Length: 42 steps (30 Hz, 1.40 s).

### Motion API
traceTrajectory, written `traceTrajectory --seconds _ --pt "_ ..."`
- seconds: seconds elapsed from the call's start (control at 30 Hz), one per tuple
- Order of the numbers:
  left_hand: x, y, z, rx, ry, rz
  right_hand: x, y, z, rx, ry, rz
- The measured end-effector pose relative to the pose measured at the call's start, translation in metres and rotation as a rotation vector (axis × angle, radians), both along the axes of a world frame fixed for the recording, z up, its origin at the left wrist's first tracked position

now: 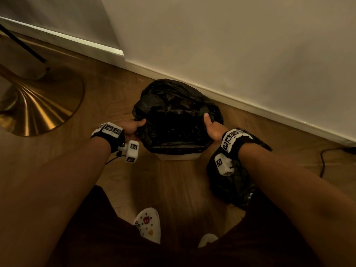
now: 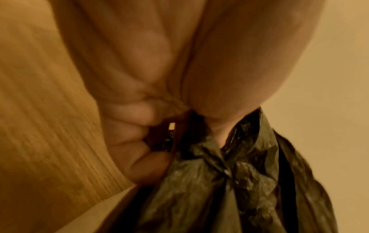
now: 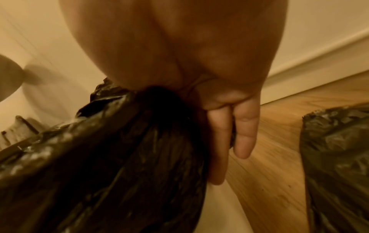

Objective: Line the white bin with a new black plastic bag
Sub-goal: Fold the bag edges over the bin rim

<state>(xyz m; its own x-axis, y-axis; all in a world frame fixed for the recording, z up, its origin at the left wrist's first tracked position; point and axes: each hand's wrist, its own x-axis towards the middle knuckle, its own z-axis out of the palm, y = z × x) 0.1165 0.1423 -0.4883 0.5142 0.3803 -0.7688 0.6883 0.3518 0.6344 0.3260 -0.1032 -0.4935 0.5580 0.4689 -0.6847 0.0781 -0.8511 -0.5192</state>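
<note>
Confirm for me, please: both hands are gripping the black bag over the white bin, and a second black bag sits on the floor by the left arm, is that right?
Not quite: the second black bag sits by the right arm, as the head view shows. Both the left hand and right hand do grip the black bag over the white bin.

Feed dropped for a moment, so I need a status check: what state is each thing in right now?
New bag: open, draped over the bin.
Bin: upright, mostly covered.
Left hand: grips the bag's edge.
Right hand: holds the opposite edge.
Second bag: crumpled on the floor.
</note>
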Motion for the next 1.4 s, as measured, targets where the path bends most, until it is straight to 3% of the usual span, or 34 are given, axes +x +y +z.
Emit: traceTrajectory --seconds 0.1,0.27,0.37,0.43,0.6,0.73,0.87,1.0,1.1,1.23,1.33,1.4 --pt "0.007 -0.005 0.003 -0.013 0.02 0.074 0.001 0.001 -0.009 0.024 0.014 -0.088" --pt "0.012 -0.004 -0.004 0.06 0.133 0.126 0.013 0.01 -0.02 0.09 0.202 -0.31" --pt "0.016 -0.002 -0.007 0.21 0.196 0.115 0.049 0.014 -0.079 0.153 0.24 -0.394" --pt "0.021 -0.005 0.0 0.271 0.209 0.123 0.054 0.016 -0.091 0.151 0.225 -0.424" --pt "0.021 -0.005 0.001 0.495 0.247 -0.139 0.028 0.018 -0.044 0.13 0.154 -0.474" --pt "0.019 -0.002 0.002 0.427 -0.078 -0.097 0.021 0.014 -0.027 0.13 0.159 -0.535" --pt "0.02 -0.008 0.017 0.247 -0.207 -0.151 0.021 0.008 -0.016 0.112 0.128 -0.554" --pt "0.022 -0.012 0.022 0.22 -0.116 -0.169 0.017 0.006 -0.016 0.112 0.136 -0.5" --pt "0.024 -0.012 0.02 0.093 -0.002 -0.12 0.014 0.009 -0.014 0.126 0.116 -0.437" --pt "0.03 -0.009 0.011 0.121 -0.012 -0.103 0.016 0.013 -0.016 0.098 0.053 -0.36" --pt "0.032 -0.005 -0.006 0.164 0.029 -0.232 0.009 0.009 -0.008 0.073 0.046 -0.293" --pt "0.03 -0.009 -0.005 0.315 0.073 -0.43 0.012 0.007 -0.006 0.095 0.067 -0.306"
